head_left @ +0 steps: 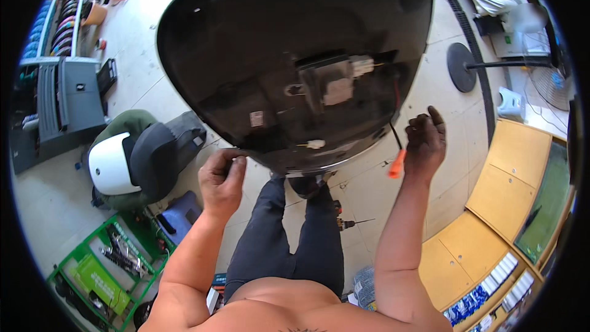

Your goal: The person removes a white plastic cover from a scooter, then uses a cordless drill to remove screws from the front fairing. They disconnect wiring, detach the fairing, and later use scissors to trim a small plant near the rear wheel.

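Observation:
A large glossy black curved panel (295,31) fills the upper middle, tilted in front of me. On it are a dark rectangular module (326,80) and a small pale label (256,118). My left hand (222,181) is at its lower left edge, thumb and curled fingers closed on the rim. My right hand (425,144), dark with grime, is beside the panel's lower right edge with its fingers curled. Against its thumb side is an orange-handled tool (397,165) with a thin dark shaft, reaching up toward the panel; the exact grip is partly hidden.
A power drill (346,224) lies on the tiled floor by my legs. At left are a padded seat (163,154) with a white shell and a green tool tray (92,240). Yellow cabinets (510,190) stand at right, below a round black stand base (461,67).

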Motion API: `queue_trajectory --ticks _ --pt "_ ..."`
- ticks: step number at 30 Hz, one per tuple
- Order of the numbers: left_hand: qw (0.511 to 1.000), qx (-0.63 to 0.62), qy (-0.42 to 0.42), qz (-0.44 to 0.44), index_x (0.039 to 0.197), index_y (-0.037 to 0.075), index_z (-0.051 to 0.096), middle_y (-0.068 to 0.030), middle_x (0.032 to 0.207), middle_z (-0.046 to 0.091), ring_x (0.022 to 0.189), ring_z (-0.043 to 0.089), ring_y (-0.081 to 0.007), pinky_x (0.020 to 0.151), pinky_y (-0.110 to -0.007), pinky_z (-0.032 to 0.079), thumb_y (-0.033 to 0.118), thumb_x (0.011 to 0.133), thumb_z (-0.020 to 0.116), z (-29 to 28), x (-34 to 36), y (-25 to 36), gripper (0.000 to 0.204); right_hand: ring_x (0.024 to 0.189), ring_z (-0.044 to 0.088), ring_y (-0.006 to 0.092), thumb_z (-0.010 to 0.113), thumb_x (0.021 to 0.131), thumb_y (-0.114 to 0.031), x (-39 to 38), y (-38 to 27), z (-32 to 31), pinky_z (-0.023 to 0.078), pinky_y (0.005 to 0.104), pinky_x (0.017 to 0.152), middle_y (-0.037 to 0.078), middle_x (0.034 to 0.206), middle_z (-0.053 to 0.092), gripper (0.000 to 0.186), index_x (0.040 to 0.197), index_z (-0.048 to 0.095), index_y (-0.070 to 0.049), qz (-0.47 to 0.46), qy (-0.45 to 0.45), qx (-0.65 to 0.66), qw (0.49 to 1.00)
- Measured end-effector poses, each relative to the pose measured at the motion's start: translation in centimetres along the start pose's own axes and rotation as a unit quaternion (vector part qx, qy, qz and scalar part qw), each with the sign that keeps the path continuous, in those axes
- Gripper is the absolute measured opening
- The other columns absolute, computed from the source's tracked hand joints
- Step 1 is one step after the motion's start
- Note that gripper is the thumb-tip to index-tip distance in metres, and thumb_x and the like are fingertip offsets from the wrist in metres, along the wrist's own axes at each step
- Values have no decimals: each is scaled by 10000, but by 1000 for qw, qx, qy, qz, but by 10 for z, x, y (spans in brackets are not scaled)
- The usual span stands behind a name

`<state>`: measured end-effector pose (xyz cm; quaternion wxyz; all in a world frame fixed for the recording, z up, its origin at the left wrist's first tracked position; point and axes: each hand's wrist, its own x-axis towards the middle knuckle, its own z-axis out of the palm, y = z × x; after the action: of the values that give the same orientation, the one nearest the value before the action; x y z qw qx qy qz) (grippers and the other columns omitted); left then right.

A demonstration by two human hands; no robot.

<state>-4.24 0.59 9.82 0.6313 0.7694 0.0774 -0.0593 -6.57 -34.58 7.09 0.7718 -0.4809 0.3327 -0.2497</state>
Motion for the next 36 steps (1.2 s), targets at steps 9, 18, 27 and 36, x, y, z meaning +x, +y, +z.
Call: queue_trajectory --ticks 9,18,27,36 --pt "892 270 -110 345 958 53 650 -53 684 615 544 567 -198 495 -321 439 18 681 758 58 9 32 300 654 520 102 622 886 -107 -28 7 27 414 235 593 41 776 610 167 976 623 33 0 -38 -254 966" --pt "944 193 -80 255 952 35 618 -76 701 599 572 559 -244 528 -345 446 49 764 711 19 7 -2 210 676 551 93 658 868 -109 -74 25 28 431 227 623 25 770 605 163 990 617 -8 83 -147 -199 965" --pt "992 52 103 40 1103 -21 585 42 668 434 591 376 -41 525 -212 295 -22 822 552 -30 19 1 283 1084 521 184 599 940 -174 -13 9 44 414 314 948 106 1201 560 422 1288 480 34 -224 -26 -302 926" --pt "926 352 17 136 1163 -21 549 -230 849 621 779 606 -427 653 -445 474 216 897 622 -26 44 7 363 1193 501 185 512 999 -221 13 -4 77 386 306 1021 126 1325 514 501 1422 362 3 -129 -143 -206 959"
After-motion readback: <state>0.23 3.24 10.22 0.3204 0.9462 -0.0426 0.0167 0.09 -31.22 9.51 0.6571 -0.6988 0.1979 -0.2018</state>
